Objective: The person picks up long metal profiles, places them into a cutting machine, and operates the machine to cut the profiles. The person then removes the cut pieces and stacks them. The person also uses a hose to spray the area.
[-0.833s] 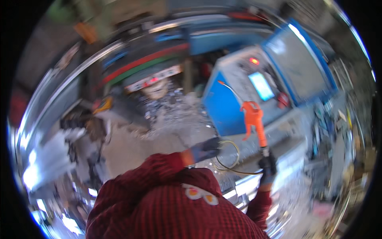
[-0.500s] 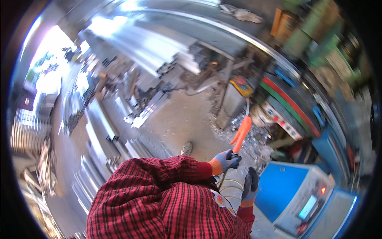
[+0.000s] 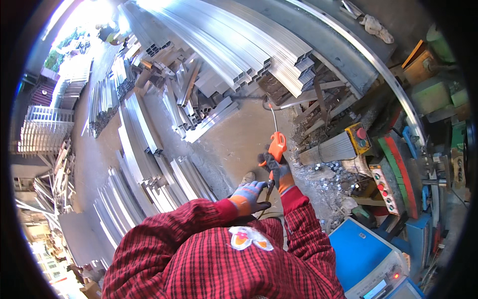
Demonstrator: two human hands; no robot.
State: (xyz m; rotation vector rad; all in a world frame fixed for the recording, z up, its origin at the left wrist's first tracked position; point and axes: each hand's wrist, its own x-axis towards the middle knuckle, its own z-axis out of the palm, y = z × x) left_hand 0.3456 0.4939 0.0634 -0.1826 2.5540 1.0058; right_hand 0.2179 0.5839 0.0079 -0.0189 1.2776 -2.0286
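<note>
An orange air blow gun (image 3: 277, 144) with a thin metal nozzle points away from me, its tip raised toward the far side. My right hand (image 3: 282, 174), in a grey and orange work glove, is closed around its handle. A dark hose (image 3: 269, 192) runs down from the handle's end toward my body. Just left of this hose is my left hand (image 3: 248, 194), gloved the same way. Its fingers and thumb are parted, with the hose near their tips; nothing shows in its grasp.
Stacked aluminium profiles (image 3: 239, 55) lie beyond and to the left, with shorter bundles (image 3: 137, 129) on the floor. At right stand a yellow box with a red button (image 3: 358, 138), a control panel (image 3: 383, 189) and a blue machine cabinet (image 3: 366, 244). Metal offcuts (image 3: 334, 174) litter the floor.
The blow gun has passed from my left hand to my right. My left hand has come off the handle. The view has turned to the right side, shifting the machines rightward.
</note>
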